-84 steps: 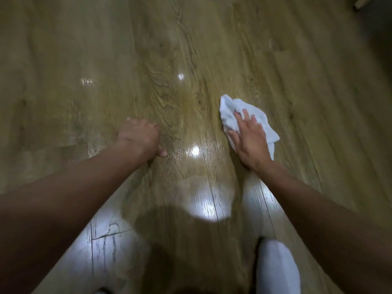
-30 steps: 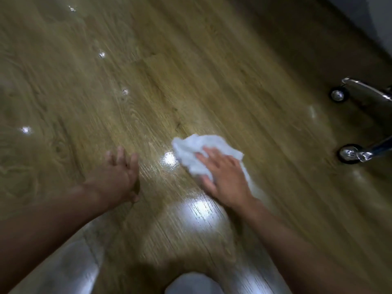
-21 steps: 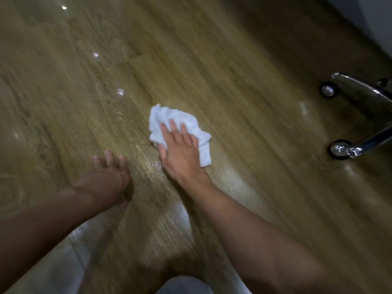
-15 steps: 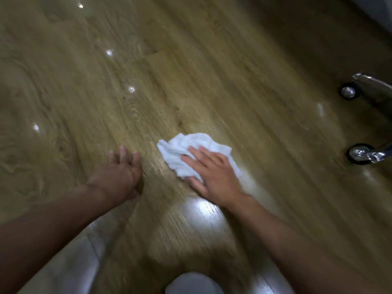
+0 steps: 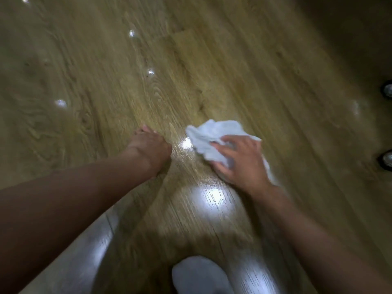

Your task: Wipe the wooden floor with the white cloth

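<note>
Crumpled white cloth (image 5: 212, 134) on glossy brown wood-plank floor (image 5: 244, 66), just right of frame centre. Right hand (image 5: 239, 162) flat on cloth, fingers spread, pressing, not clenching. Left hand (image 5: 149, 146) at cloth's 9 o'clock, braced on floor, apart from cloth; finger curl unclear from blur. Two chrome caster wheels (image 5: 387, 159) at 3 o'clock edge, well apart. White-clad knee (image 5: 199, 276) at 6 o'clock. Bare floor from 10 to 1 o'clock.
</note>
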Demonstrator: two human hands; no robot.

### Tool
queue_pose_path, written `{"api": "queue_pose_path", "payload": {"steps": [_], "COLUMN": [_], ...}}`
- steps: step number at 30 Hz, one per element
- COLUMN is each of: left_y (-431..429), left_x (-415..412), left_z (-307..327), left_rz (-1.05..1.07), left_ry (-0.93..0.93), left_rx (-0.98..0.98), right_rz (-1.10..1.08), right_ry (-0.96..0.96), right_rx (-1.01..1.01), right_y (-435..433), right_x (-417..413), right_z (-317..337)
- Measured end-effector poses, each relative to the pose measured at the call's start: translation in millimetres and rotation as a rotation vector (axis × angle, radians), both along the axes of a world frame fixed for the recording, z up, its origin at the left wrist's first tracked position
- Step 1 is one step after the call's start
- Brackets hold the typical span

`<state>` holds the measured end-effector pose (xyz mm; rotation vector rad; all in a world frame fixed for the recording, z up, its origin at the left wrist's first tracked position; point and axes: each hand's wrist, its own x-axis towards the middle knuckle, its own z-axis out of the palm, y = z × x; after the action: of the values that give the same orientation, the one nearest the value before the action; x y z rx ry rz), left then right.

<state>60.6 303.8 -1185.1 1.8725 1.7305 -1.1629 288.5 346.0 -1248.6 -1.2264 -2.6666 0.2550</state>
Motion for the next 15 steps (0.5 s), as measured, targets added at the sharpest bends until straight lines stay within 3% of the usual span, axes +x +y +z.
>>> {"api": "queue_pose_path", "payload": {"steps": [4,8,10,15], "left_y": [-3,-2,1,21], "left_x": [-3,1,-1,-8], "left_z": [8,15,15,24], "left_rz": [0.079,0.042,0.014,0.080], "left_ry": [-0.040,-0.010,-0.037,-0.305], "left_rx": [-0.017,-0.052,-0.022,0.209], "right_rz": [-0.318,-0.487,-0.429,0.038], "right_ry": [-0.002,0.025,0.011,-0.015], "right_rx": [-0.041,-0.066,-0.094,-0.063], "right_y": [63,84,63,-17], "right_x": [27,-26,-54,-41], "right_z": [6,-5,-7,-10]}}
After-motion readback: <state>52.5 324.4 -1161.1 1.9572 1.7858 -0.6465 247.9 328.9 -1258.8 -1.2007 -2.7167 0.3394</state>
